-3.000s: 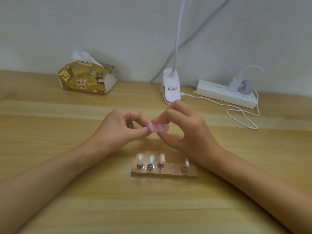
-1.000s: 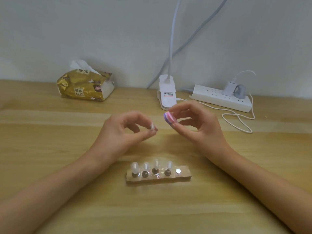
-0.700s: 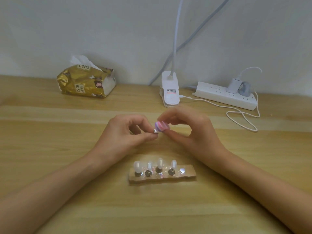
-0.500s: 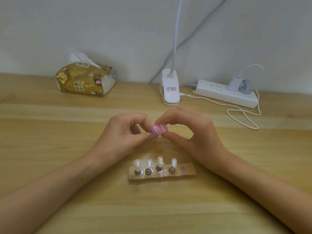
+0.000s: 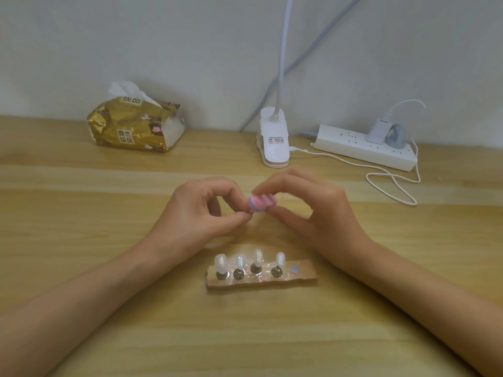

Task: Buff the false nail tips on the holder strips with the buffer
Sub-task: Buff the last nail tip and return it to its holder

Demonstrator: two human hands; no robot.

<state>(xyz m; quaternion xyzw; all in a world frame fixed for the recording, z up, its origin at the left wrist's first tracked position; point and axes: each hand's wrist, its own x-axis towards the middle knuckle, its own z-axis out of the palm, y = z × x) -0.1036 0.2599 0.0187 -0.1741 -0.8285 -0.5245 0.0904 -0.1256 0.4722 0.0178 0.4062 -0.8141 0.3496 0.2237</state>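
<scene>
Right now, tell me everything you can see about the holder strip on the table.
The holder strip is a flat tan strip, cardboard-like, with rough edges and glittery flecks on top. It lies crosswise on the wooden table, nearer the camera than the left hand and right hand. Four translucent nail tips stand upright on dark round mounts along it. Its right-end spot shows only a pale disc, no tip. Only the table touches it; neither hand does.

Table (image 5: 109, 268) layout, near edge to wall.
Nearest: holder strip (image 5: 299, 278), four nail tips (image 5: 257, 257) in a row on it. Behind it the left hand (image 5: 196, 213), pinching a nail tip (image 5: 247, 213), meets the right hand (image 5: 315, 210), holding the buffer (image 5: 262, 204). At the wall: tissue pack (image 5: 136, 126) left, lamp clamp (image 5: 273, 142) centre, power strip (image 5: 364, 146) right.
</scene>
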